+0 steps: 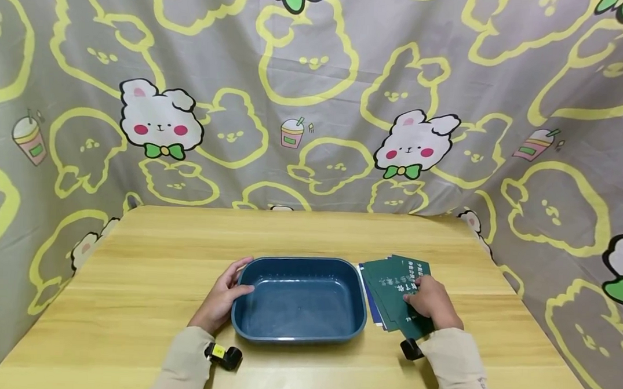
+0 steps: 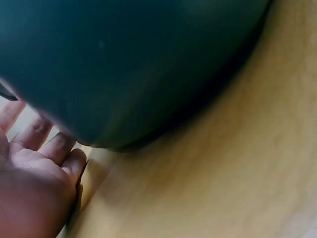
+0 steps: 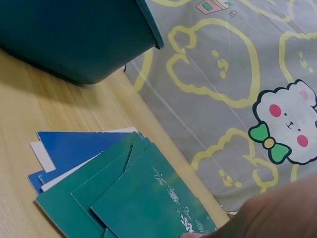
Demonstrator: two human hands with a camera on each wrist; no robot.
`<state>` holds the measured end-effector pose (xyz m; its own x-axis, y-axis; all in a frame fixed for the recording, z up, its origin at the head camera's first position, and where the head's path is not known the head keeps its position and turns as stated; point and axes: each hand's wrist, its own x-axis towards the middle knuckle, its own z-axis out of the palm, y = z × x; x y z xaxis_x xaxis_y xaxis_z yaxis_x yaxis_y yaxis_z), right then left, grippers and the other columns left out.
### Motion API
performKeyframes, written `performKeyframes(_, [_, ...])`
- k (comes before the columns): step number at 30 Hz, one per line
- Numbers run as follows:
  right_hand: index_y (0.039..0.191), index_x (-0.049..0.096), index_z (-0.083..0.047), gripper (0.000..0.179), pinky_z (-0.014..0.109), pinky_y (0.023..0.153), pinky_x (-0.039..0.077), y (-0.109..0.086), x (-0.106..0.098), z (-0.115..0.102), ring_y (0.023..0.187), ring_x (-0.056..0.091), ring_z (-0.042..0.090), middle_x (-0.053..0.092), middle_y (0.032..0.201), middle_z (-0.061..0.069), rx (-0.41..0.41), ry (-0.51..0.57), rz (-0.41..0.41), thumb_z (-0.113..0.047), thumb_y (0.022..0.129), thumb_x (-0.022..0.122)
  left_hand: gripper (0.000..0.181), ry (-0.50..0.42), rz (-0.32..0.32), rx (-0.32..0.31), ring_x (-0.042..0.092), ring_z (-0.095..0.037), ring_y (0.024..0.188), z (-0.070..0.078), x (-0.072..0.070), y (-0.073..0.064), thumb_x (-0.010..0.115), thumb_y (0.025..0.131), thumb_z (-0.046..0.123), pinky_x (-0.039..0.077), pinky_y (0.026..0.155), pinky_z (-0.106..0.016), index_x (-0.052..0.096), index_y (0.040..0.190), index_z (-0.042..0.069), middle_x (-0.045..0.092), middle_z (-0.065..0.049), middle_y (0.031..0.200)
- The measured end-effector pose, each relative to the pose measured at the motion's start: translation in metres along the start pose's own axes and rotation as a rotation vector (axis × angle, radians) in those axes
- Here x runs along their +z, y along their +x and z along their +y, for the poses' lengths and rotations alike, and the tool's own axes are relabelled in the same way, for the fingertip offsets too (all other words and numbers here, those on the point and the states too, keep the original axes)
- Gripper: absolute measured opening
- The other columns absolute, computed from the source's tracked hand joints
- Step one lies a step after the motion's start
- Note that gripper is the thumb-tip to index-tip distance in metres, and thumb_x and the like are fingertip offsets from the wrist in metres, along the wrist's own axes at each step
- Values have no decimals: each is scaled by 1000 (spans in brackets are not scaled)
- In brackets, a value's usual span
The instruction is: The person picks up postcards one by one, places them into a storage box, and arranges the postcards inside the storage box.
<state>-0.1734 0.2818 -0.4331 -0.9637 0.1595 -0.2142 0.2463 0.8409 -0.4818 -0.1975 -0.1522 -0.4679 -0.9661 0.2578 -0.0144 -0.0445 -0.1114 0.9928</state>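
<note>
A dark blue-green plastic basin with rounded corners stands upright on the table, nothing visible inside. My left hand grips its left side, thumb over the rim and fingers along the outside wall; the left wrist view shows that hand beside the basin. To the right of the basin lies a fanned pile of green cards with white writing. My right hand holds the pile at its right side, thumb and a bent finger on top; the other fingers are hidden. Blue and white cards stick out from underneath.
The light wooden table carries the basin and cards. A grey curtain with yellow bear outlines hangs behind the table and along both sides. Black wrist cameras sit on both sleeves.
</note>
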Motion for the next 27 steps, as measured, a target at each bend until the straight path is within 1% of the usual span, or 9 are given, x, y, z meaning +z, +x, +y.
performKeyframes(3, [127, 46, 20, 54, 44, 72, 50, 0, 2, 4, 85, 54, 34, 52, 117, 38, 32, 54, -7, -10, 89, 69, 63, 7, 7, 2, 51, -26, 114, -3, 0, -1, 56, 88, -8, 46, 89, -25, 34, 147, 3, 44, -26, 138])
performKeyframes(5, [126, 46, 19, 54, 42, 69, 50, -1, 2, 7, 83, 54, 33, 53, 115, 35, 42, 90, -12, -9, 87, 69, 63, 21, 20, 24, 52, -27, 114, -5, 1, -1, 55, 86, -11, 46, 88, -25, 36, 145, 1, 45, -27, 137])
performKeyframes(10, [122, 47, 19, 52, 41, 68, 50, -1, -1, 11, 83, 55, 32, 55, 109, 30, 34, 200, 4, -5, 82, 71, 61, 75, 88, 79, 56, -28, 110, -7, 3, 0, 53, 81, -14, 46, 87, -25, 44, 140, 0, 52, -27, 133])
performKeyframes(12, [119, 48, 17, 49, 43, 70, 50, -1, -5, 12, 85, 54, 33, 56, 106, 28, 31, 231, 19, -4, 81, 70, 60, 83, 94, 89, 56, -29, 111, -7, 4, 2, 53, 81, -14, 46, 87, -25, 45, 140, 1, 53, -27, 132])
performKeyframes(15, [117, 48, 14, 42, 42, 71, 48, 1, -12, 12, 87, 53, 33, 55, 101, 24, 28, 272, 46, -2, 82, 64, 61, 84, 80, 94, 54, -30, 113, -6, 5, 5, 53, 82, -13, 45, 88, -25, 45, 140, 1, 53, -26, 133])
performKeyframes(17, [119, 47, 14, 43, 40, 72, 47, 2, -16, 12, 89, 51, 33, 54, 102, 23, 26, 293, 55, -1, 82, 61, 62, 82, 71, 91, 54, -31, 114, -6, 5, 5, 53, 82, -13, 46, 88, -25, 44, 141, 0, 52, -27, 133])
performKeyframes(21, [126, 46, 15, 44, 39, 73, 45, 5, -23, 12, 93, 49, 34, 51, 111, 26, 6, 321, 44, -2, 86, 55, 60, 103, 84, 77, 54, -29, 111, -5, 4, 5, 54, 82, -12, 46, 86, -25, 45, 140, 2, 54, -26, 130])
performKeyframes(25, [124, 46, 15, 41, 40, 74, 45, 8, -28, 14, 95, 49, 34, 50, 114, 29, 9, 360, 45, -5, 88, 53, 59, 121, 102, 76, 54, -29, 110, -6, 3, 3, 54, 83, -11, 46, 86, -26, 46, 140, 3, 55, -25, 128])
performKeyframes(27, [123, 46, 14, 40, 38, 72, 46, 8, -27, 16, 94, 50, 34, 49, 114, 28, 29, 413, 58, -5, 88, 52, 58, 127, 105, 83, 55, -30, 110, -7, 4, 2, 53, 83, -12, 45, 87, -26, 47, 139, 3, 56, -25, 129])
